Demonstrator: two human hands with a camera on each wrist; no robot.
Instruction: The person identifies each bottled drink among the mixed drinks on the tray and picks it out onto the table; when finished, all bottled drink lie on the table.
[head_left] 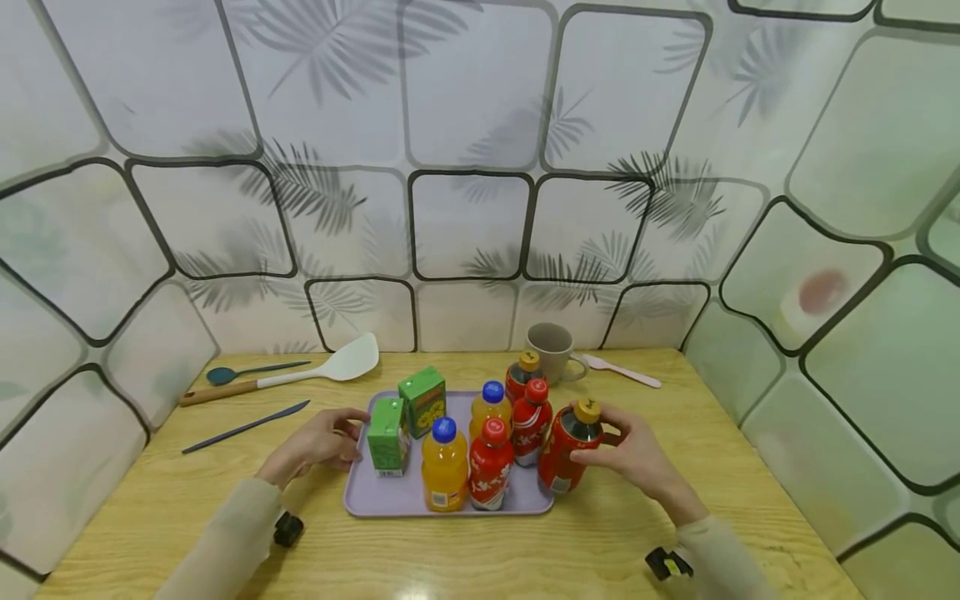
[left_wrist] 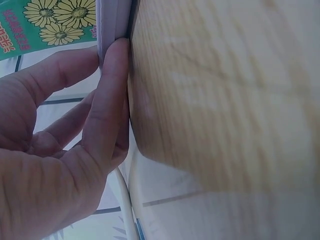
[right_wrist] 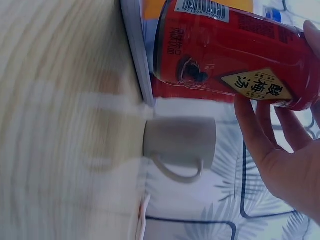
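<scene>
My right hand grips a red plum-drink bottle with a yellow cap, tilted at the tray's right edge. In the right wrist view its base is raised off the table, beside the tray wall. At the opposite end, my left hand pinches the rim of the lilac tray. Standing on the tray are two green drink cartons, two orange juice bottles with blue caps and two red bottles with red caps. Another yellow-capped bottle is partly hidden at the back right.
A grey mug stands behind the tray, with a pale pink utensil to its right. At the back left lie a white spatula, a dark blue spoon and a thin blue stick-like utensil. Patterned curtains enclose the table.
</scene>
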